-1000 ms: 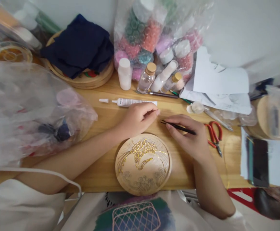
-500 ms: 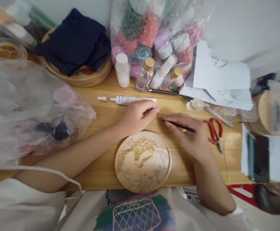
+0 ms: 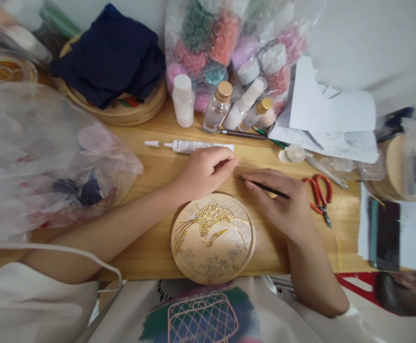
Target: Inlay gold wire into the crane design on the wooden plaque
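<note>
Gripped black tweezers (image 3: pixel 265 186) in the right hand (image 3: pixel 282 200); held the left hand (image 3: pixel 208 172) closed, fingertips pinched, could not tell on what, if anything. Had the round wooden plaque (image 3: pixel 213 250) at the near edge of the table (image 3: pixel 270 247); had much of the crane (image 3: pixel 213 221) traced in gold, the waves (image 3: pixel 217 266) below merely drawn

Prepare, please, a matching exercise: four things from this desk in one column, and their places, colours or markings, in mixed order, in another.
Things:
1. Black tweezers
2. Pliers
3. Printed tube
4. Oval-looking wooden board

Descriptions:
A. Red and grey
B. Marked with a gold bird design
C. In the right hand
D. Partly hidden by the left hand

Pairs: 1-C, 2-A, 3-D, 4-B
</note>
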{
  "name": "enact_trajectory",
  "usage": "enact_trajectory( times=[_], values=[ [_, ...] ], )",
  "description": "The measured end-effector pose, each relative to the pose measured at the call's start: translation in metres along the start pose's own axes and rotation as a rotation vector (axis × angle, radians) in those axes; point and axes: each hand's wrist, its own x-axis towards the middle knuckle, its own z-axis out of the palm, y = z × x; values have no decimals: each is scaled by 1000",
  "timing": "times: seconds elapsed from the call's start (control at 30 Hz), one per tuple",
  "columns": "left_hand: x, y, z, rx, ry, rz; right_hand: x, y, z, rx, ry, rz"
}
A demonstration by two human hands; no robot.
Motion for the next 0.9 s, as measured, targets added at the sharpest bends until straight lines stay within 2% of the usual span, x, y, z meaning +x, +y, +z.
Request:
enact_trajectory(
  times=[0.3, 0.53, 0.67, 0.8, 0.9],
  values=[
    [0, 0, 0, 8, -12, 2, -3, -3, 4, -35, 16, -14],
    [1, 0, 0, 9, -12, -12, -4, -6, 6, -8, 43, 62],
    [1, -1, 1, 2, -5, -14, -10, -20, 3, 19, 81, 90],
    [1, -2, 1, -1, -6, -5, -29, -41, 6, 60, 97, 144],
    [1, -3, 0, 45, -79, 66, -48, -52, 14, 114, 135, 202]
  ],
)
